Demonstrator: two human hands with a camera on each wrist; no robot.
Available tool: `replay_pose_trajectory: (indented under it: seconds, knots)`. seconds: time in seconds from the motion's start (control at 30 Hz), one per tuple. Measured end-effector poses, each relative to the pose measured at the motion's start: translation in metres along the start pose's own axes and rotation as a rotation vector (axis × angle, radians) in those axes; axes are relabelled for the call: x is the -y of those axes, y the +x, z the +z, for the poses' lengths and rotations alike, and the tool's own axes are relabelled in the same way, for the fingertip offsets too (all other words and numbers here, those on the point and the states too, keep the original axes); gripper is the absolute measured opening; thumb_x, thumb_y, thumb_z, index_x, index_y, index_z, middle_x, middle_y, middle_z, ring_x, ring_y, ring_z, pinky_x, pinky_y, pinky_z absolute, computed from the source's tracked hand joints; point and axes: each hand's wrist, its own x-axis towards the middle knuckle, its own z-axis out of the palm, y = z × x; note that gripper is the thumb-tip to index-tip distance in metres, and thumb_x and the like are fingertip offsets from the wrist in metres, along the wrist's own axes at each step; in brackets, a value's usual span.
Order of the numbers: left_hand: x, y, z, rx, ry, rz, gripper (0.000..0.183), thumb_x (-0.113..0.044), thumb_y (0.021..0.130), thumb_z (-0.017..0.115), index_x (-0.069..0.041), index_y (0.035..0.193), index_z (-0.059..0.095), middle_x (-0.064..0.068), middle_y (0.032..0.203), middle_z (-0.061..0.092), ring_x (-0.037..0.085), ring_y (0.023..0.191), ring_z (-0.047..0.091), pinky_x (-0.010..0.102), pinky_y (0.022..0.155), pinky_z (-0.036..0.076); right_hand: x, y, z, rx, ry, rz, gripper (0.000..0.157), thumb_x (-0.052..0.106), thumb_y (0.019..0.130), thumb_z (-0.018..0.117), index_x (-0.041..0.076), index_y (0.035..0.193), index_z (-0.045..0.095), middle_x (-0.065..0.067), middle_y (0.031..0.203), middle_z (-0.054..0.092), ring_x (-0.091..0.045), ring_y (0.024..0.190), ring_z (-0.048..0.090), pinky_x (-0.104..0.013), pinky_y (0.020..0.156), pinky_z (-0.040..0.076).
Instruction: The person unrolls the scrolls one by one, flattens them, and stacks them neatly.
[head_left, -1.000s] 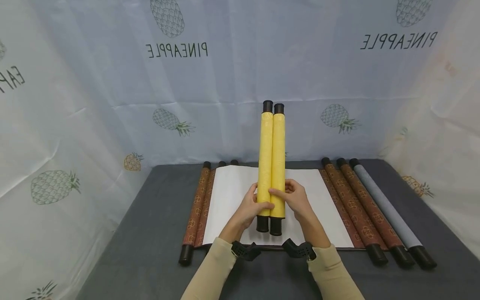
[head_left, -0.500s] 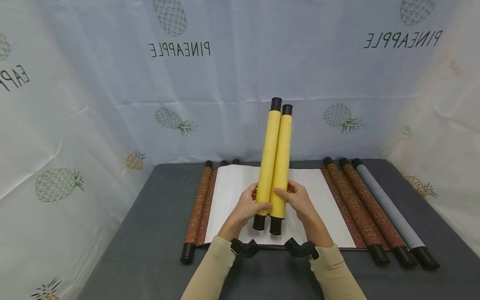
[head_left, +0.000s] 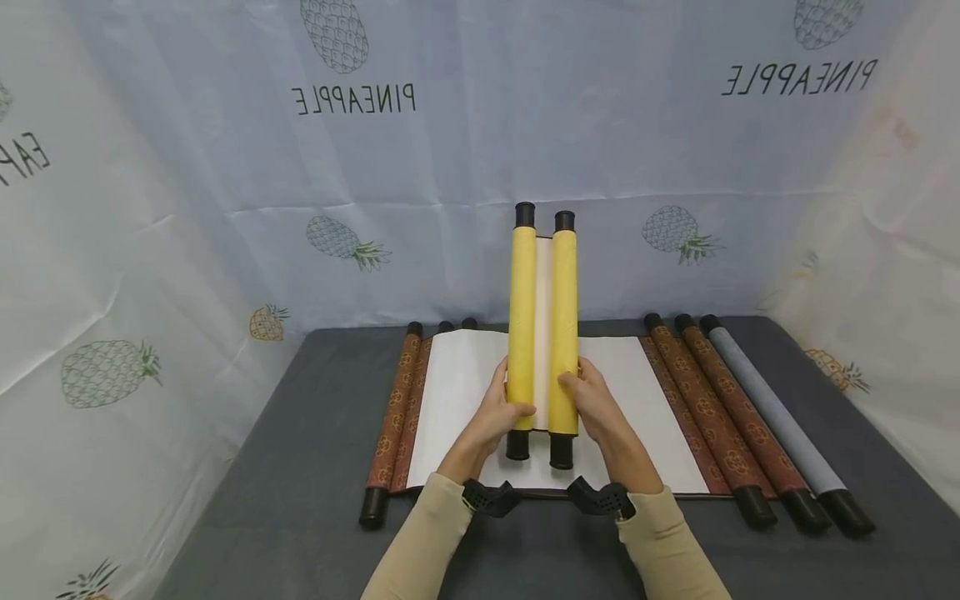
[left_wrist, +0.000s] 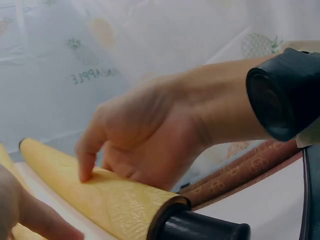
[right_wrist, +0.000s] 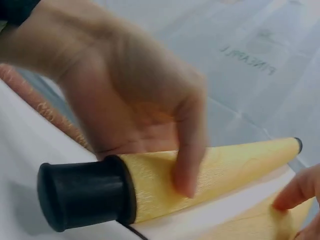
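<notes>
A yellow scroll with two rolls and black end knobs is held up in the head view, partly unrolled. Between its rolls shows a narrow strip of pale paper. My left hand grips the left roll near its lower end, thumb across the front. The right roll is gripped by my right hand, its thumb pressing the yellow surface. Fingers behind the rolls are mostly hidden. Below the hands lies an open brown scroll, its white sheet spread on the table.
Brown patterned scroll rolls border the white sheet on the left. More brown rolls lie to its right, with a grey-blue scroll outermost. A dark cloth covers the table; pineapple-print curtains stand around it.
The two yellow rolls were side by side and touching, then tilted right. Now they stand nearly upright and apart, exposing a pale strip between them. My hands have moved slightly apart.
</notes>
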Motion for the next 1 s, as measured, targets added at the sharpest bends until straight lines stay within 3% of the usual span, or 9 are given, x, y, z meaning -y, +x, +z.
replay_pose_trajectory:
  seconds: [0.1,0.23,0.43,0.6,0.73,1.0]
  knots:
    - [0.003,0.001,0.005,-0.062,-0.024,-0.048,0.091,0.007,0.076,0.055,-0.019,0.154,0.016,0.023,0.136,0.046,0.026,0.107,0.052,0.030,0.082,0.042,-0.003,0.000,0.008,-0.083,-0.013,0.004,0.049,0.008,0.094,0.034,-0.008,0.140,0.030,-0.012,0.104,0.047,-0.015,0.082,0.048,-0.026,0.071,0.041]
    - [0.005,0.001,0.014,-0.165,-0.021,-0.056,0.088,0.003,0.071,0.056,-0.020,0.150,0.023,0.019,0.124,0.052,0.022,0.094,0.050,0.028,0.072,0.040,-0.008,0.000,0.016,-0.193,-0.020,-0.008,0.047,0.011,0.093,0.034,-0.007,0.136,0.037,-0.006,0.089,0.048,-0.013,0.069,0.046,-0.026,0.063,0.040]
    - [0.008,-0.001,0.027,-0.315,-0.018,0.029,0.073,-0.010,0.076,0.065,-0.015,0.142,0.035,0.015,0.118,0.054,0.020,0.093,0.055,0.025,0.072,0.045,-0.009,0.000,0.019,-0.238,-0.009,-0.013,0.044,0.011,0.088,0.039,-0.006,0.129,0.043,-0.006,0.090,0.049,-0.013,0.069,0.047,-0.026,0.064,0.042]
    - [0.012,0.000,0.028,-0.394,-0.018,0.103,0.068,-0.015,0.074,0.078,-0.008,0.133,0.045,0.016,0.115,0.058,0.021,0.091,0.058,0.025,0.073,0.047,-0.011,0.002,0.020,-0.273,-0.074,-0.054,0.043,0.016,0.088,0.060,-0.007,0.122,0.048,-0.010,0.095,0.054,-0.011,0.072,0.052,-0.023,0.064,0.046]
    - [0.013,0.001,0.027,-0.415,-0.012,0.109,0.065,-0.017,0.072,0.082,-0.006,0.126,0.048,0.015,0.109,0.060,0.018,0.086,0.058,0.024,0.070,0.047,-0.013,0.003,0.016,-0.285,-0.128,-0.070,0.051,0.020,0.083,0.074,-0.007,0.119,0.049,-0.012,0.098,0.056,-0.011,0.073,0.054,-0.022,0.064,0.047]
    - [0.010,0.002,0.018,-0.360,0.003,0.064,0.053,-0.015,0.078,0.077,-0.003,0.122,0.050,0.015,0.105,0.061,0.016,0.083,0.057,0.023,0.069,0.046,-0.011,0.006,0.001,-0.272,-0.160,0.019,0.074,0.023,0.080,0.076,-0.006,0.135,0.036,-0.020,0.116,0.052,-0.017,0.084,0.057,-0.021,0.065,0.047]
